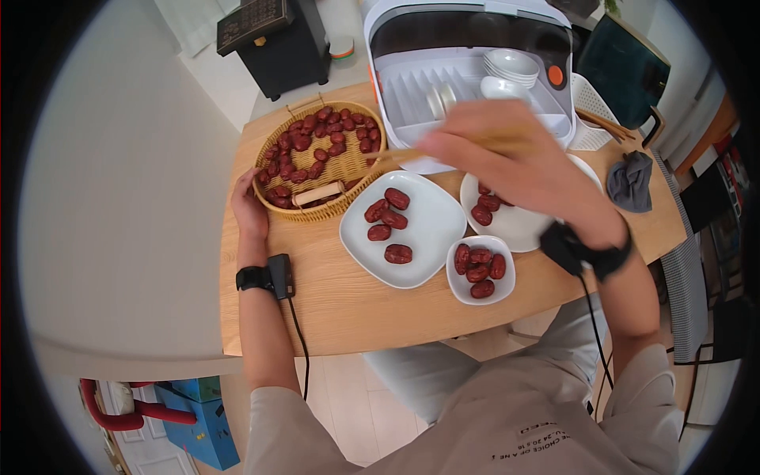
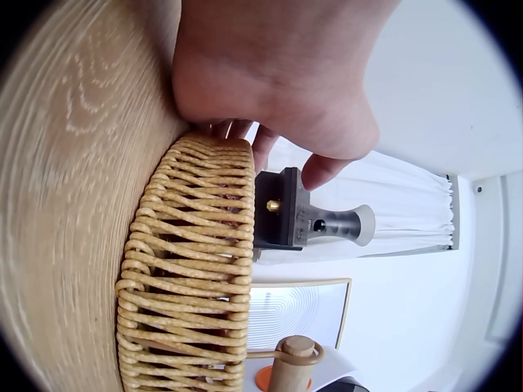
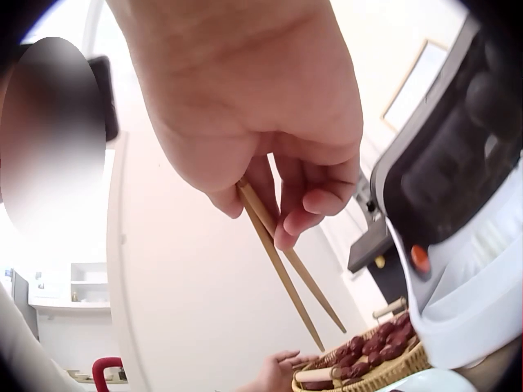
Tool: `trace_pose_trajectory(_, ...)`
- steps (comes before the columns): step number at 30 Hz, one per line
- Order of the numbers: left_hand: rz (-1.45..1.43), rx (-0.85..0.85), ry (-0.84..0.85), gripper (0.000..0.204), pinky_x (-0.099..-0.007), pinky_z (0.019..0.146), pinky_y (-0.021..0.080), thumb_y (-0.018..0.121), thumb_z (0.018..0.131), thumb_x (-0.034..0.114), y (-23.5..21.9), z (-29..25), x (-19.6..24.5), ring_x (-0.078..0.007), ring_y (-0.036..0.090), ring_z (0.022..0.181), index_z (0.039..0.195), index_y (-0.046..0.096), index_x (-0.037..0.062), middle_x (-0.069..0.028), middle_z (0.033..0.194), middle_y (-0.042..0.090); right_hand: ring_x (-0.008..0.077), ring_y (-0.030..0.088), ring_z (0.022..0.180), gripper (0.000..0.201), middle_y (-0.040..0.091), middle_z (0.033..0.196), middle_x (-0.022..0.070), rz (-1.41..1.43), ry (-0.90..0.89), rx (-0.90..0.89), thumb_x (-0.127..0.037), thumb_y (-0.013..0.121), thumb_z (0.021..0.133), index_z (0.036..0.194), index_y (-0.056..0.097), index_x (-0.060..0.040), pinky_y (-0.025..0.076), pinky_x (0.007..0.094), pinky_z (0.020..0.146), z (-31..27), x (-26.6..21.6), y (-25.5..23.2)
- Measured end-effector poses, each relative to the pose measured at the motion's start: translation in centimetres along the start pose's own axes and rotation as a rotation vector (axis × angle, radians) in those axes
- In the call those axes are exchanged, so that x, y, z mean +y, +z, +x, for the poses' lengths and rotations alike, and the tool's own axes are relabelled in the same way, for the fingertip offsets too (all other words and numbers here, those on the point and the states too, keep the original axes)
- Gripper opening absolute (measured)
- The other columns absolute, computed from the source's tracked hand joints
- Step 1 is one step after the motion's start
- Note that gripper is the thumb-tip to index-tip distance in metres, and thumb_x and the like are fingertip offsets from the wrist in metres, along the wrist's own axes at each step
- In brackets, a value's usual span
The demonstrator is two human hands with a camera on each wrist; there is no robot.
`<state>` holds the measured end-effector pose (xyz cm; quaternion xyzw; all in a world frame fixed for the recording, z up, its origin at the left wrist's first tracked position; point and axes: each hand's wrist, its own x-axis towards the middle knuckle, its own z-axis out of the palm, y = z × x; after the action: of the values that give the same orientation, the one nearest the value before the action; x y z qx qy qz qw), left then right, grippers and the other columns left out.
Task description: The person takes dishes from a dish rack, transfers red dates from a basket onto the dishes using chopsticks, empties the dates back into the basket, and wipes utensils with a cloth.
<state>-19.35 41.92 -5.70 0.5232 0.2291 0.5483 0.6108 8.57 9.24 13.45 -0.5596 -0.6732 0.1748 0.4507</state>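
A round wicker basket (image 1: 348,166) of red dates (image 1: 302,142) stands at the back left of the table. My left hand (image 1: 249,207) rests against its left side, fingers along the woven wall and thumb apart from them in the left wrist view. My right hand (image 1: 507,150), blurred in the head view, holds a pair of wooden chopsticks (image 3: 297,302). Their tips point at the basket's right part and stand apart, with nothing between them. In front lie a square plate (image 1: 431,218) with several dates, a small white bowl (image 1: 507,289) of dates, and a round plate (image 1: 526,226) partly hidden by my right hand.
Behind the plates stands a white dish box (image 1: 471,16) with its lid raised and stacked bowls (image 1: 511,65) inside. To the right are a white perforated basket (image 1: 590,99) and a grey cloth (image 1: 631,182). A black box (image 1: 281,51) sits beyond the wicker basket.
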Motion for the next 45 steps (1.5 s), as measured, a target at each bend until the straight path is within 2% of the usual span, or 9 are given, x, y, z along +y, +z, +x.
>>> trace_pose_trajectory(1, -0.024, 0.024, -0.029, 0.026, -0.0343, 0.104, 0.039, 0.048, 0.096, 0.016, 0.4, -0.1, 0.3, -0.0210, 0.054, 0.115, 0.109, 0.061, -0.0025, -0.0110, 0.116, 0.061, 0.0128, 0.048, 0.058, 0.028, 0.057, 0.067, 0.0047, -0.015, -0.091, 0.016, -0.024, 0.065, 0.092, 0.089, 0.069, 0.0036, 0.039, 0.0256, 0.053, 2.6, 1.1, 2.0)
trace_pose_trajectory(8, -0.054, 0.063, -0.059, 0.026, -0.0337, 0.102, 0.040, 0.051, 0.095, 0.017, 0.2, 0.2, 0.0, -0.0211, 0.055, 0.112, 0.109, 0.062, -0.0021, -0.0111, 0.113, 0.062, 0.0136, 0.062, 0.061, 0.034, 0.069, 0.072, 0.0127, -0.042, 0.018, 0.042, -0.029, 0.067, 0.088, 0.088, 0.071, 0.0053, 0.050, 0.0285, 0.057, 14.9, 7.9, 11.0)
trace_pose_trajectory(22, -0.017, 0.074, -0.058, 0.027, -0.0336, 0.103, 0.038, 0.048, 0.094, 0.016, 0.7, -0.1, 0.5, -0.0213, 0.053, 0.113, 0.108, 0.062, -0.0029, -0.0100, 0.115, 0.062, 0.0178, 0.061, 0.053, 0.035, 0.065, 0.062, 0.0156, -0.183, -0.215, 0.043, -0.027, 0.068, 0.086, 0.081, 0.070, 0.0081, 0.050, 0.0308, 0.053, 17.8, 9.8, 12.6)
trace_pose_trajectory(26, -0.016, 0.029, -0.014, 0.027, -0.0340, 0.104, 0.037, 0.048, 0.095, 0.015, -0.5, 0.5, -0.6, -0.0213, 0.053, 0.115, 0.108, 0.062, -0.0026, -0.0106, 0.115, 0.062, 0.0228, 0.066, 0.060, 0.033, 0.065, 0.063, 0.0191, -0.078, -0.061, -0.049, -0.024, 0.066, 0.085, 0.080, 0.068, 0.0085, 0.054, 0.0337, 0.062, 12.8, 4.2, 7.4)
trace_pose_trajectory(31, 0.000, -0.004, -0.020, 0.028, -0.0348, 0.106, 0.036, 0.049, 0.093, 0.016, -1.0, 0.8, -0.8, -0.0219, 0.053, 0.116, 0.110, 0.062, -0.0014, -0.0105, 0.117, 0.062, 0.0148, 0.056, 0.055, 0.016, 0.060, 0.065, 0.0079, -0.361, -0.475, -0.001, -0.012, 0.064, 0.089, 0.089, 0.070, 0.0027, 0.039, 0.0287, 0.050, -0.6, -0.9, -5.0)
trace_pose_trajectory(33, -0.097, -0.007, -0.127, 0.030, -0.0365, 0.106, 0.037, 0.047, 0.094, 0.017, -2.0, 1.6, -1.3, -0.0225, 0.054, 0.117, 0.112, 0.062, -0.0007, -0.0116, 0.119, 0.062, 0.0184, 0.058, 0.060, 0.015, 0.062, 0.071, 0.0111, -0.514, -0.446, -0.002, -0.004, 0.059, 0.086, 0.092, 0.069, 0.0054, 0.043, 0.0282, 0.054, -7.1, -0.9, -9.3)
trace_pose_trajectory(36, -0.042, -0.040, -0.100, 0.031, -0.0383, 0.106, 0.039, 0.042, 0.098, 0.014, -2.7, 1.8, -1.6, -0.0242, 0.054, 0.117, 0.115, 0.060, -0.0037, -0.0135, 0.120, 0.061, 0.0142, 0.058, 0.067, 0.023, 0.063, 0.074, 0.0095, -0.395, 0.223, 0.254, -0.012, 0.058, 0.093, 0.093, 0.069, 0.0085, 0.044, 0.0248, 0.062, -15.8, -1.6, -11.4)
trace_pose_trajectory(42, 0.071, -0.072, -0.059, 0.033, -0.0380, 0.107, 0.041, 0.035, 0.101, 0.008, -2.9, 1.6, -1.1, -0.0249, 0.053, 0.118, 0.118, 0.058, -0.0074, -0.0151, 0.125, 0.056, 0.0118, 0.056, 0.070, 0.027, 0.063, 0.077, 0.0077, -0.386, 0.575, 0.442, -0.016, 0.058, 0.094, 0.092, 0.070, 0.0088, 0.044, 0.0239, 0.065, -24.1, -0.6, -12.5)
trace_pose_trajectory(45, 0.051, -0.071, -0.061, 0.033, -0.0387, 0.107, 0.040, 0.034, 0.101, 0.009, -2.1, 1.7, -0.7, -0.0258, 0.053, 0.119, 0.118, 0.057, -0.0076, -0.0156, 0.126, 0.056, 0.0120, 0.056, 0.070, 0.027, 0.063, 0.078, 0.0078, -0.323, 0.582, 0.441, -0.015, 0.058, 0.094, 0.091, 0.070, 0.0088, 0.044, 0.0245, 0.065, -23.6, -0.5, -12.3)
